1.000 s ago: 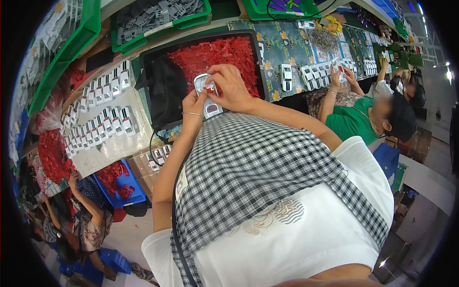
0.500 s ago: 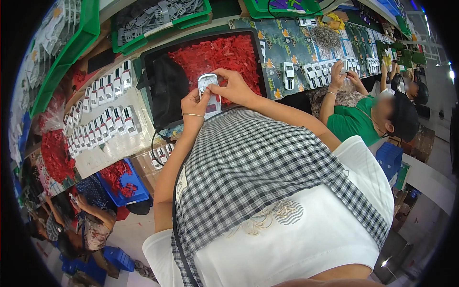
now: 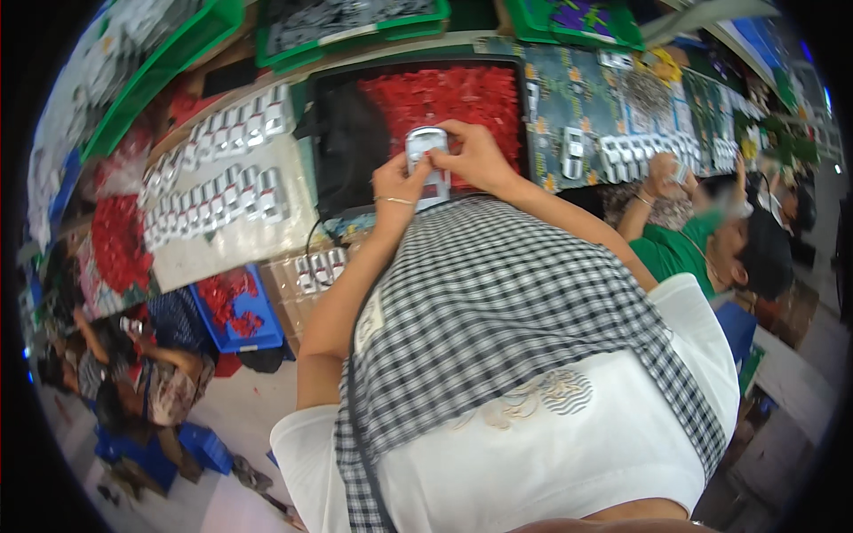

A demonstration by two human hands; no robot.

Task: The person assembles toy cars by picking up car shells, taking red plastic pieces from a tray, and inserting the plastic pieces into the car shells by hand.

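Both my hands hold a white toy car body [image 3: 426,140] at the front edge of a black tray [image 3: 525,133]. My left hand [image 3: 399,184] pinches its near left side, thumb against the shell. From the right, my right hand [image 3: 478,158] grips it with the thumb pressed on its upper face. The fingers underneath are hidden. Behind the car body, small red plastic parts [image 3: 444,93] fill most of the tray. A black cloth or bag [image 3: 351,147] lies in the tray's left part.
Rows of white toy cars [image 3: 213,204] stand on the left table. A blue bin [image 3: 271,306] with red parts sits below it. Green crates [image 3: 442,19] are at the back. To the right, a co-worker in green [image 3: 666,249] handles something beside more toy cars [image 3: 640,155].
The view has shifted, so the scene sits further right and is blurred. My hands still hold the toy car body together; its pose looks much the same.
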